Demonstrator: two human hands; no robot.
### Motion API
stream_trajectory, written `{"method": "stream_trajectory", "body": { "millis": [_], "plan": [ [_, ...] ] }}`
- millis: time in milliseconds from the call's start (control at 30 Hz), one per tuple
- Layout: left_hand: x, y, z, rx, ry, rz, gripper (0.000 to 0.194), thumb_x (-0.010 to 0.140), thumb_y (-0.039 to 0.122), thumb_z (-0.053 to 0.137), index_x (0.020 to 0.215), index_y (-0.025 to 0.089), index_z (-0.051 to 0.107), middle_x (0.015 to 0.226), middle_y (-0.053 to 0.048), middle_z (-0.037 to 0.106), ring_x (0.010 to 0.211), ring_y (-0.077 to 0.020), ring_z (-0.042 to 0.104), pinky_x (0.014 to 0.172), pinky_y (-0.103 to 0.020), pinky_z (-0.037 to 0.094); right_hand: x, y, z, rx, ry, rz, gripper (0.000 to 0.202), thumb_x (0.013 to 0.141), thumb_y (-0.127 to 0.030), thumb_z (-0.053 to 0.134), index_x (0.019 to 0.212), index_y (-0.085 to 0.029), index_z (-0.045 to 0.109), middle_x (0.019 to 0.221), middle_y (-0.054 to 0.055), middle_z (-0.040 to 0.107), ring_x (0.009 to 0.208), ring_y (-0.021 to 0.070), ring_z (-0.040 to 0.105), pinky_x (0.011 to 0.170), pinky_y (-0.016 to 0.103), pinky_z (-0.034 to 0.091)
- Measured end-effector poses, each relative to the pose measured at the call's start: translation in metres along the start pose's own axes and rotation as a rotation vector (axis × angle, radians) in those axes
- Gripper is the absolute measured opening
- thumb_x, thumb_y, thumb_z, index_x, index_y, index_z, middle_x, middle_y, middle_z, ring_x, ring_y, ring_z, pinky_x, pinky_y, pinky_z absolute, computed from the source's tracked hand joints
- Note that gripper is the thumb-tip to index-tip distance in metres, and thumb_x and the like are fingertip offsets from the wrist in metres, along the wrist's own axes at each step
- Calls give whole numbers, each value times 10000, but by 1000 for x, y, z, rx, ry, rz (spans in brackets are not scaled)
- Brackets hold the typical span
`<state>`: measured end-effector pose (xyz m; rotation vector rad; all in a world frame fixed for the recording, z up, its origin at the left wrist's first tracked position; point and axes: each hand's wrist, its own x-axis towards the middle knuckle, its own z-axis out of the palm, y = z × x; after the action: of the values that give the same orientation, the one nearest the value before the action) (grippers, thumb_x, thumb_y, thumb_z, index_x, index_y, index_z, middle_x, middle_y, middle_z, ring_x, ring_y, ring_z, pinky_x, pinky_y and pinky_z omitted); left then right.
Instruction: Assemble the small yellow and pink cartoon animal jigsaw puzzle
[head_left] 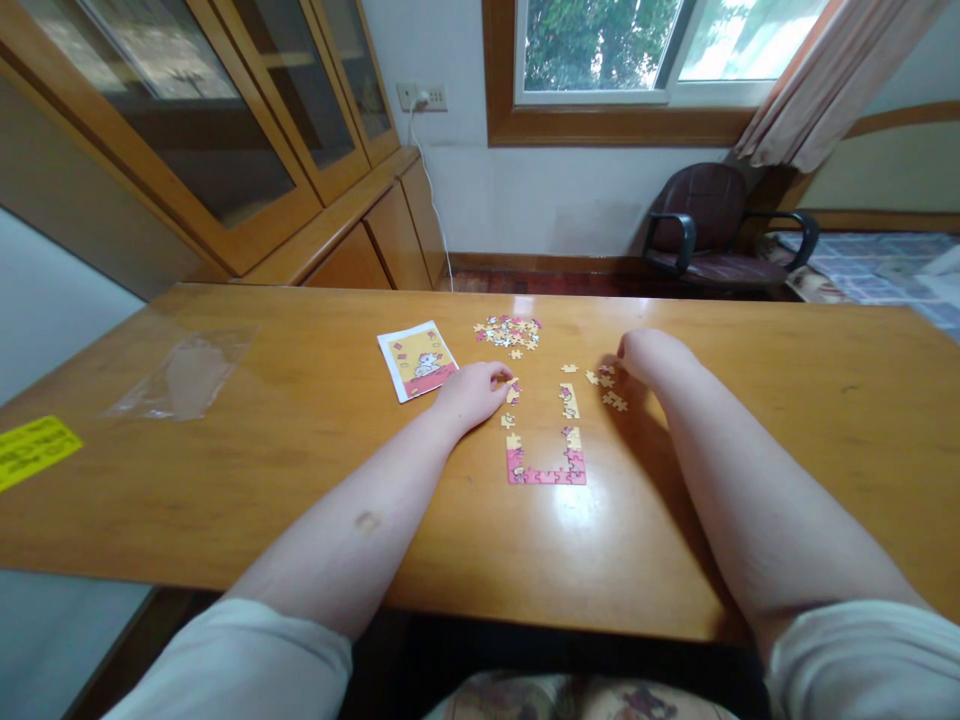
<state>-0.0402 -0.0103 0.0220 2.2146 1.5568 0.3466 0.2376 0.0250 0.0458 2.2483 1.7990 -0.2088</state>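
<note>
Your left hand [480, 393] is at the upper-left edge strip [514, 393] of the puzzle, palm down. Fingers are bent and narrow, tips right at the strip; can't tell if they pinch it or just touch it. Your right hand [651, 352] is over on the right, just beside the small loose cluster [602, 378]. Its fingers are curled under and mostly hidden, so can't tell how far apart they are or whether they hold a piece.

Puzzle is on the worktop [300, 480], in front of you between your forearms. Pink-bottomed U section [546, 478] is joined, nearest you, with yellow pieces up both sides. Above its left side: a small yellow piece [508, 421], then the strip at your left hand. Above its right side: the upper-right edge strip [570, 401], with a lone piece [569, 369] beyond it. Middle shows bare wood.

Main pile [510, 332] sits past the puzzle, pieces overlapping. Picture card [418, 362] lies flat, tilted, just beyond your left hand. Clear plastic bag [184, 375] is flat, well left of the card; yellow label [37, 452] at far left.
</note>
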Motion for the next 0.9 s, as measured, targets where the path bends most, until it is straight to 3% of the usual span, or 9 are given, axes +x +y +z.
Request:
{"method": "stream_trajectory", "body": {
  "millis": [200, 333, 900],
  "plan": [
    [-1, 1, -1, 11, -4, -4, 292, 837, 372, 520, 1031, 233, 689, 886, -44, 699, 848, -199, 630, 705, -276, 453, 6, -3, 10, 47, 38, -116, 211, 754, -263, 663, 932, -191, 750, 907, 145, 704, 825, 257, 668, 738, 341, 491],
    [0, 2, -2, 19, -16, -13, 293, 829, 382, 534, 1028, 233, 690, 879, -45, 697, 848, -201, 632, 705, -278, 454, 6, -4, 11, 57, 35, -116, 201, 739, -264, 667, 904, -199, 762, 868, 130, 709, 783, 242, 664, 702, 320, 486],
    [-1, 3, -3, 4, 6, -25, 246, 813, 297, 518, 984, 219, 677, 865, -41, 687, 824, -198, 624, 694, -282, 448, -3, -5, 3, 43, 45, -79, 258, 785, -268, 628, 1008, -191, 733, 991, 150, 697, 868, 265, 660, 722, 332, 488]
  ]
}}
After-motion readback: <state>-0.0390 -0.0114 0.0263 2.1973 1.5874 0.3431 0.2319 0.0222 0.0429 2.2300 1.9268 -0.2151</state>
